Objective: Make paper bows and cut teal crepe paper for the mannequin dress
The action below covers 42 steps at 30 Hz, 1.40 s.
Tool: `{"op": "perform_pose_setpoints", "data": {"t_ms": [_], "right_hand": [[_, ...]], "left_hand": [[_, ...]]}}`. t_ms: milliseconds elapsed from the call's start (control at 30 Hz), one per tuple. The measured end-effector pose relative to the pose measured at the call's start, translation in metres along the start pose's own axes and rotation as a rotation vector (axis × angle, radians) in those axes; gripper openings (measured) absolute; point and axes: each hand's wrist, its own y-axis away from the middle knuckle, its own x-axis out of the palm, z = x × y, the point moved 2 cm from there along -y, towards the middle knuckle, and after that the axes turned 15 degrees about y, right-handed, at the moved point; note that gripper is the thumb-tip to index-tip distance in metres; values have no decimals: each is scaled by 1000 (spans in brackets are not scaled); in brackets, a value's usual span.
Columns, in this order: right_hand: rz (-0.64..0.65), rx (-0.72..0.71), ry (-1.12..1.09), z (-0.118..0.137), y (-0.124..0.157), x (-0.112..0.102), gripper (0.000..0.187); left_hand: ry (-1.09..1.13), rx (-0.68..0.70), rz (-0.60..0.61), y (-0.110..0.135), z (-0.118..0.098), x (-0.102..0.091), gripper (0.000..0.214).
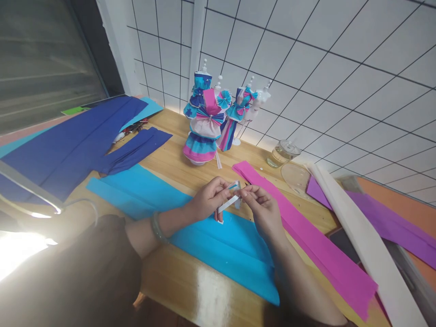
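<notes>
A narrow white strip (227, 204) stretches between my two hands, above a bright blue sheet of crepe paper (218, 245). My left hand (207, 200) is closed around the strip's left part, along with a small pale piece with some blue on it. At the other end, my right hand (262, 206) pinches thumb and forefinger together near a small shiny, clear-looking bit. What that bit is cannot be made out. Close to my right hand runs a long pink crepe paper strip (313, 236).
Several small dress forms in paper dresses (200, 147) stand at the back. A lidded clear cup (282, 154) is near the wall. Dark blue paper (68, 145) lies left; white (368, 236) and purple (391, 218) paper lie right. A bright lamp glows at left.
</notes>
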Motion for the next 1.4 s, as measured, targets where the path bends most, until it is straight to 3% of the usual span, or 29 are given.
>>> {"op": "perform_pose_setpoints", "data": {"t_ms": [333,600,833,1033,1400], "right_hand": [[24,76,-46,-2,0,0,23],[39,61,25,-2,3,3,34],[97,-71,208,4,6,10,56],[145,-77,275,4,7,10,57],[297,-120,324,4,11,12,52]], "left_hand": [[11,-11,21,-1,1,-2,29],[-79,193,-189,-4,-9,-6,23],[116,30,-21,-7,-9,-3,20],[273,-35,55,-9,-6,-5,22],[277,-97,112,-9,-3,-8,24]]}}
